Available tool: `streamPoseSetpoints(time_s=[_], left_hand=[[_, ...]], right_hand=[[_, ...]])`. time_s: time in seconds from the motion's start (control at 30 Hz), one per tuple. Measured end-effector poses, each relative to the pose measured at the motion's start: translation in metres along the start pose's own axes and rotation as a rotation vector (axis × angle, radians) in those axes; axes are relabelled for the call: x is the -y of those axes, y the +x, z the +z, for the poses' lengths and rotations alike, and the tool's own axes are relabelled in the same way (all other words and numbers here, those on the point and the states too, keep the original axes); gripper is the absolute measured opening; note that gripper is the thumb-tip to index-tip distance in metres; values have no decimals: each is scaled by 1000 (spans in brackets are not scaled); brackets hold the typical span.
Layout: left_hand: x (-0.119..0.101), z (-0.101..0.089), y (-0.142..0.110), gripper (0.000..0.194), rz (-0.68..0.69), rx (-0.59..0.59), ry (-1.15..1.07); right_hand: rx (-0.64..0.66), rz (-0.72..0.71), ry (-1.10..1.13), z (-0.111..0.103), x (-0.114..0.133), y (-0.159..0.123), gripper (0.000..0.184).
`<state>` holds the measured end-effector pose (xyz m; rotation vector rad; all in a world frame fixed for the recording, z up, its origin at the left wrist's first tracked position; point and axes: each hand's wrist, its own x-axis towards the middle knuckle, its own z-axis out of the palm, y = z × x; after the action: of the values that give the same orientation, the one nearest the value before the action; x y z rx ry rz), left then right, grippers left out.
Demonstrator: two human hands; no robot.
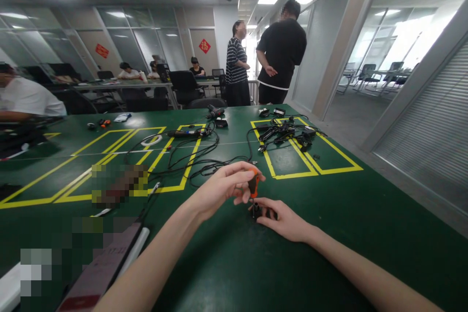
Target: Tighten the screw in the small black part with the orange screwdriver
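My left hand [234,183] is closed around the orange and black handle of a screwdriver [254,185]. The screwdriver stands upright, its shaft pointing down at a small black part [256,211] on the green table [292,273]. Whether the tip sits in a screw is too small to tell. With thumb and fingers, my right hand [283,219] grips the black part from the right and steadies it against the tabletop. The part's exact kind cannot be made out.
Black cables [215,156] sprawl beyond my left hand. Inside yellow tape [296,175] at the far right lies a pile of black plugs and cords [281,131]. A power drill [215,112] rests at the back. Two people [281,53] stand past the table.
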<state>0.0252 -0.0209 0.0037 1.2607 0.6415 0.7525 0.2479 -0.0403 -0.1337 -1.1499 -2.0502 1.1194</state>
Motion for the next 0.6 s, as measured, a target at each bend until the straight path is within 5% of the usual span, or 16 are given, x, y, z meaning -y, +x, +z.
streamPoseSetpoints(time_s=[0.6], left_hand=[[1,-2,0,34,10,-24,49]], right_hand=[[10,-8,-10,-2,2,0,48]])
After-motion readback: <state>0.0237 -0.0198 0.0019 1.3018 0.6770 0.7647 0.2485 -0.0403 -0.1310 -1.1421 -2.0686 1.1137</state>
